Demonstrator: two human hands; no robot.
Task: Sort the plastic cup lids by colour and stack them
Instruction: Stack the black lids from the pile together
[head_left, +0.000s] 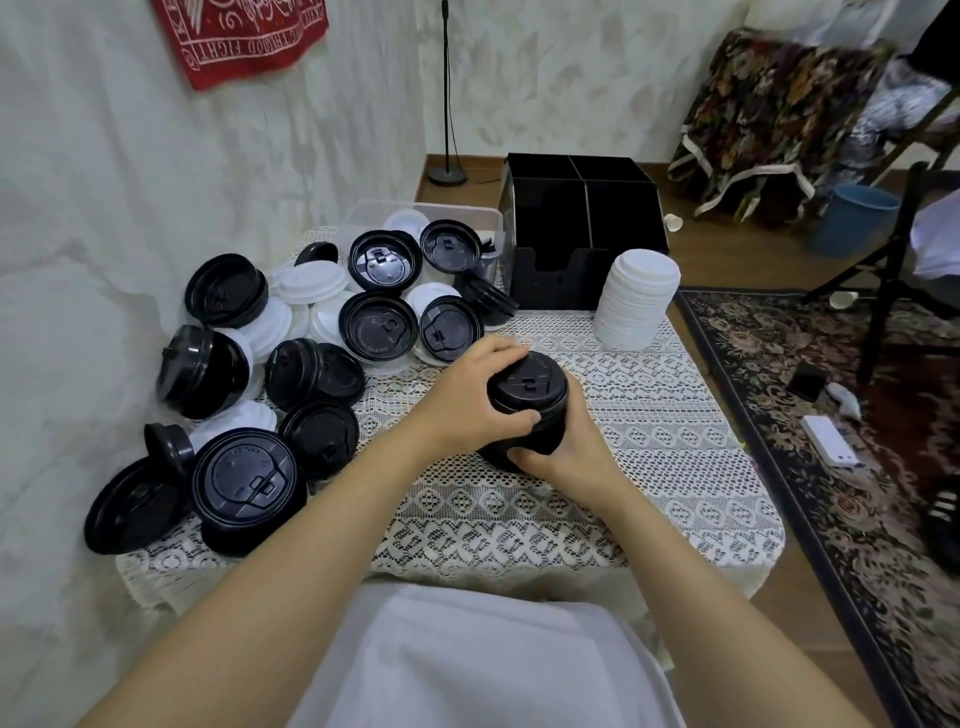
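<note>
A small desk (649, 415) covered by a cream lace cloth with an openwork diamond pattern carries the lids. At its centre is a short stack of black lids (535, 395): glossy round plastic discs with raised rims, the top one showing a small moulded sip flap. The left hand (467, 400) curls over the stack's far-left side, with its fingers over the top rim and its thumb pressed to the near wall. The right hand (569, 449) wraps round the stack's lower part from the near right. Both hands grip the stack, which lies between them.

To the left spreads a loose pile of mixed lids (291, 338), shiny black ones and matt white ones. Some lie flat, some tilt on edge, and some nest in short columns, overlapping from the near-left corner to the far edge. At the far end of the pile, a clear plastic tub (358, 218) with rounded corners holds a few more. Right of it, at the far edge, stands a black box organiser (582, 228) divided into compartments. Just beside that on the right is a tall stack of white lids (636, 296), ribbed by its many rims, leaning slightly and apart from the hands.
</note>
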